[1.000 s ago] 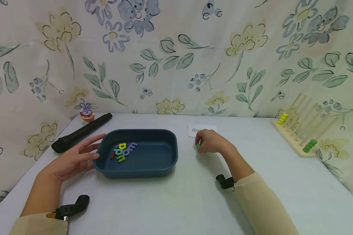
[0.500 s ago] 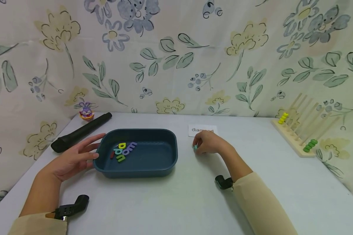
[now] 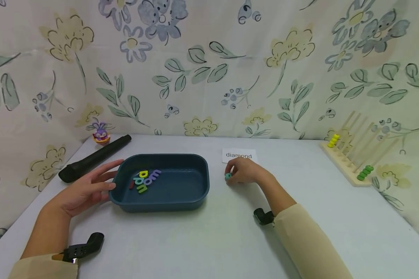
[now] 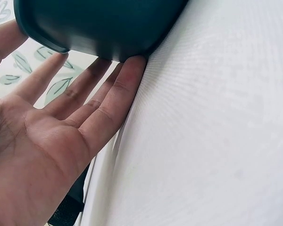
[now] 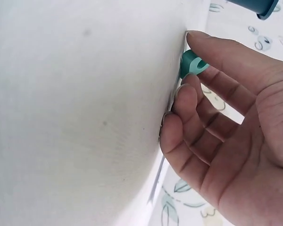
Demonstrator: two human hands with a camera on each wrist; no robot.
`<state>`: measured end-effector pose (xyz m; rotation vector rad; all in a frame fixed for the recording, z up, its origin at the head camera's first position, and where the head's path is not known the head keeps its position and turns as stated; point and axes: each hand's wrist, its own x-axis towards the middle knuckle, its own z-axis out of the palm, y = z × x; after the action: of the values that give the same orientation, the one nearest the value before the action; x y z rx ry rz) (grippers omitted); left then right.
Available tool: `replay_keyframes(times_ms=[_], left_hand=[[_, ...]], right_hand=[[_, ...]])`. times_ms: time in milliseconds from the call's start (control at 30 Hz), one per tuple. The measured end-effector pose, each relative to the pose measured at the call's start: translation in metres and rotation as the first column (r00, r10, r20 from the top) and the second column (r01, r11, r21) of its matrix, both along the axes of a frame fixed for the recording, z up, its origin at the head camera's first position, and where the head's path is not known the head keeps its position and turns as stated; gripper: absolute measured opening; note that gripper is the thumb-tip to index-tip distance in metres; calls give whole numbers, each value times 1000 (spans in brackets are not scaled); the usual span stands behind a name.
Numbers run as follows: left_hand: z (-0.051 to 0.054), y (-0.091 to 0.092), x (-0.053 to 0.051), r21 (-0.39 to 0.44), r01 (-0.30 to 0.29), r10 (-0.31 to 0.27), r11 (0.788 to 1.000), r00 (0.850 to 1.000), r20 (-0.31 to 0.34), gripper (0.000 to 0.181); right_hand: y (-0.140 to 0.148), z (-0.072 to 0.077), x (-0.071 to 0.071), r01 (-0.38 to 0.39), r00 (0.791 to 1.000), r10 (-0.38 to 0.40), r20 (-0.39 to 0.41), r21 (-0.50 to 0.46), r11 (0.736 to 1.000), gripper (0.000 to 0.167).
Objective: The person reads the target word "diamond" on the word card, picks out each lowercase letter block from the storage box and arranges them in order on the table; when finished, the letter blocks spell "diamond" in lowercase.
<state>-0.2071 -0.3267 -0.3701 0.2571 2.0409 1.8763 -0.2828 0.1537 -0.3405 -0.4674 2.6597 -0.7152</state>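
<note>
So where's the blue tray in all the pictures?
Head: the tray sits just left of the middle.
Left wrist: the tray is at the top, partly cut off.
Right wrist: just a bit of the tray, near the top right corner.
Landmark in all three: the flowery cloth.

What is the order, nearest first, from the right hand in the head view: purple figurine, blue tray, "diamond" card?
1. "diamond" card: just beyond the right hand
2. blue tray: to the hand's left
3. purple figurine: far back left

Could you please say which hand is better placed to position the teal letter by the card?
Probably the right hand: it holds the teal letter near the card, whereas the left hand touches the tray.
</note>
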Motion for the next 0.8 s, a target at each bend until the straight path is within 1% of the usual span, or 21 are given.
replay_keyframes(times_ms=[133,367,800], left_hand=[[-1,-1,-1,18,-1,1,1000,1000,10,71],[-1,0,-1,2,-7,7,1000,1000,6,71],[-2,-1,-1,11,-2,2,1000,1000,-5,71]], right_hand=[[1,-2,0,8,1000,-8,14,-11,1000,18],[2,-3,0,11,1000,-11,16,-14,1000,20],[2,-2,-1,2,1000,-1,30,-32,999,18]])
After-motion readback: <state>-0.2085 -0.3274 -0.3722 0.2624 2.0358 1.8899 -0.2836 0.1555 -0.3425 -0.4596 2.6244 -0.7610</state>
